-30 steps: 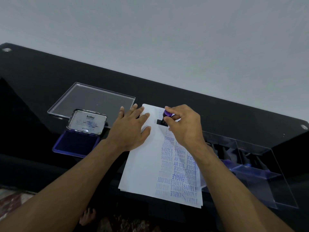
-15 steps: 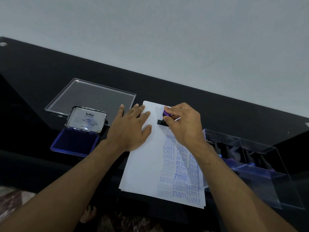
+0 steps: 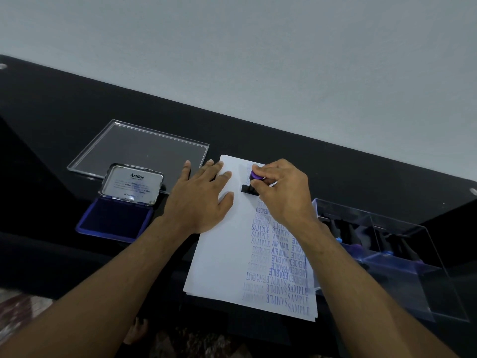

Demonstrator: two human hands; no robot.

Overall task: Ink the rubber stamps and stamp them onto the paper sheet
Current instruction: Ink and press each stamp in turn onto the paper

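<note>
A: Where is the stamp (image 3: 254,182) in the frame?

B: Just above centre, standing on the top part of the paper sheet (image 3: 227,254). Its purple knob pokes out at the upper left of the right hand (image 3: 282,192), and its black base shows just below the knob, at the hand's left edge, touching the paper.

A: How does that hand hold it?

B: The fingers curl round the knob from above and the right, gripping it. The rest of the stamp is hidden under the hand.

A: And the left hand (image 3: 200,200)?

B: It lies flat, fingers straight and spread, pressing on the left edge of the sheet, just left of the stamp and not touching it.

A: What is printed on the paper?

B: Blue words run down its right half below the stamp: SAMPLE, AIR MAIL, FRAGILE, FAX OUT.

A: And the ink?

B: The ink pad (image 3: 116,220) lies open on the dark counter (image 3: 51,120) at middle left, well apart from the stamp, its lid raised. A clear flat lid (image 3: 139,148) lies behind it. At the right edge a clear box (image 3: 402,257) holds more stamps.
</note>
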